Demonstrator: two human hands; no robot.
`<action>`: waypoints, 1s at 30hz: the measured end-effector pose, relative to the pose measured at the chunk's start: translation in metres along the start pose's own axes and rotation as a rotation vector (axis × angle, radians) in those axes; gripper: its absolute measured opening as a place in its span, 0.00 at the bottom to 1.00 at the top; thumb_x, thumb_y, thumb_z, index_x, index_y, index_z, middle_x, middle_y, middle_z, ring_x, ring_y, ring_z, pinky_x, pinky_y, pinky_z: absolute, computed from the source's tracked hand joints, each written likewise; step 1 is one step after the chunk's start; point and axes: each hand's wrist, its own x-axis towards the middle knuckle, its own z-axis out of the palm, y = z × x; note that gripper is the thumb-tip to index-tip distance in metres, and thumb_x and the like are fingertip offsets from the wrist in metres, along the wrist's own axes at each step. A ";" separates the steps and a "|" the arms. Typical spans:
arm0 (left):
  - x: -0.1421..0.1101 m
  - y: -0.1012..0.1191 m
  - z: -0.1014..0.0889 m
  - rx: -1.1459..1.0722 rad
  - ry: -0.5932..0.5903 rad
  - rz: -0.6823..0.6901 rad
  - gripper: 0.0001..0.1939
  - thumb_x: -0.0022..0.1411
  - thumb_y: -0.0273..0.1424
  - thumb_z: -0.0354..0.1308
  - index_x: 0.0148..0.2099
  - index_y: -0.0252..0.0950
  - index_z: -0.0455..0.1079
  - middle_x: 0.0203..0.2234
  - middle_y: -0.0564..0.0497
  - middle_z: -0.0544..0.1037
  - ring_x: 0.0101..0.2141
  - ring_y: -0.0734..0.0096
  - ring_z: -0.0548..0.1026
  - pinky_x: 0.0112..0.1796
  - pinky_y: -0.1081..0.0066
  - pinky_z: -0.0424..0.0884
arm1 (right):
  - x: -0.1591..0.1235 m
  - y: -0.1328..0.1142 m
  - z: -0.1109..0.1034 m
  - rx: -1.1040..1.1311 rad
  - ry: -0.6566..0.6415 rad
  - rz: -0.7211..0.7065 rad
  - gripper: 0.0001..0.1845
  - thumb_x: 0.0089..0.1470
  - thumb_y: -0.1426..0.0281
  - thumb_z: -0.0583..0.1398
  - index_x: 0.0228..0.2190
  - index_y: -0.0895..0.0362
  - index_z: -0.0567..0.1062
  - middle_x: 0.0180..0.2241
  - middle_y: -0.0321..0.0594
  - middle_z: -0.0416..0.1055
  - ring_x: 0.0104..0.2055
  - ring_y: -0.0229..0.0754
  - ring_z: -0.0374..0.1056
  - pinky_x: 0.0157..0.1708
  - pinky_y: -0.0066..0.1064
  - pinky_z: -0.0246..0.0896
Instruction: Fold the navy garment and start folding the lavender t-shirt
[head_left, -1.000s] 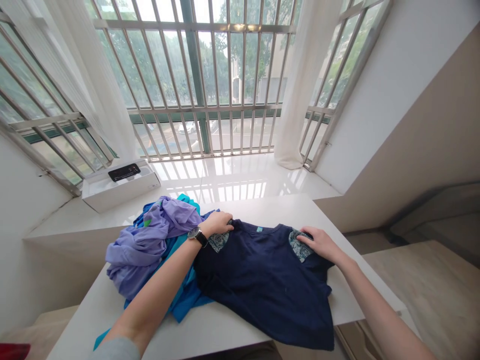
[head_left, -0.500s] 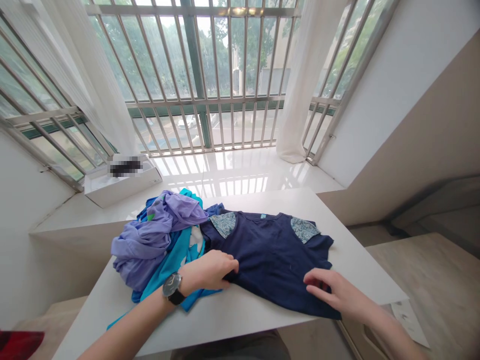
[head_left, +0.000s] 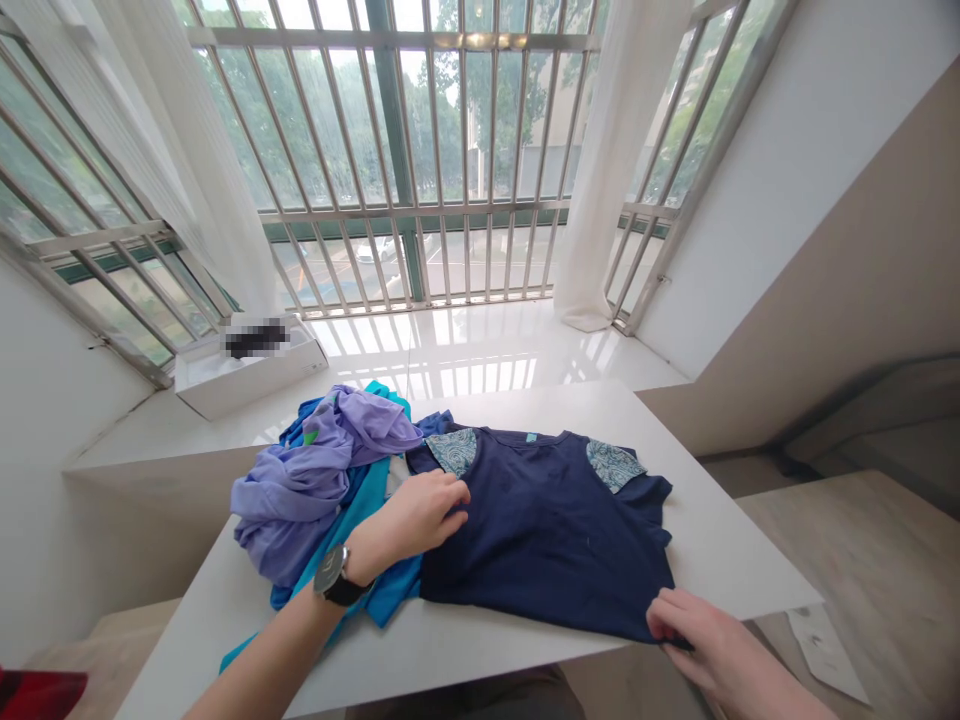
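Observation:
A navy blue T-shirt (head_left: 547,530) with patterned shoulder patches lies spread on the white table (head_left: 660,420), neckline toward the window. Over its left side is my left hand (head_left: 420,510), fingers loosely bent and thumb apart, with nothing seen between them; whether it touches the cloth I cannot tell. My right hand (head_left: 701,635) pinches the shirt's lower right corner at the table's front edge. A black watch (head_left: 337,577) is on my left wrist. Left of the shirt, a heap holds a lilac garment (head_left: 292,495) and a bright blue garment (head_left: 397,590), partly under my left forearm.
A white box (head_left: 251,380) with a blurred dark item stands on the glossy windowsill (head_left: 465,350). Metal bars and white curtains (head_left: 589,250) line the window behind. Something red (head_left: 41,692) shows at the lower left, and a white plate-like item (head_left: 829,650) at the lower right.
My left hand has risen from the shirt's lower left edge toward its shoulder. My right hand has moved down and right and closed on the lower corner. The shirt's lower left lies wider.

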 end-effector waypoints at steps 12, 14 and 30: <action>0.112 -0.047 0.033 0.173 -0.003 -0.316 0.19 0.64 0.41 0.56 0.48 0.30 0.71 0.43 0.34 0.77 0.46 0.46 0.75 0.42 0.60 0.71 | 0.128 0.028 -0.092 0.122 0.285 0.122 0.17 0.59 0.56 0.54 0.38 0.52 0.78 0.42 0.43 0.78 0.44 0.47 0.72 0.44 0.32 0.64; 0.117 -0.048 0.036 0.162 0.009 -0.337 0.18 0.63 0.40 0.57 0.48 0.31 0.70 0.43 0.36 0.77 0.46 0.48 0.75 0.43 0.60 0.71 | 0.161 0.041 -0.088 -0.011 0.344 0.201 0.18 0.57 0.58 0.57 0.43 0.55 0.78 0.47 0.49 0.76 0.49 0.51 0.71 0.49 0.36 0.63; 0.077 -0.025 0.000 -0.157 0.243 -0.213 0.18 0.69 0.42 0.49 0.32 0.37 0.69 0.26 0.50 0.74 0.30 0.66 0.72 0.32 0.71 0.63 | 0.123 0.028 -0.086 0.226 0.535 0.032 0.15 0.60 0.55 0.55 0.40 0.51 0.73 0.39 0.43 0.78 0.41 0.51 0.73 0.44 0.41 0.66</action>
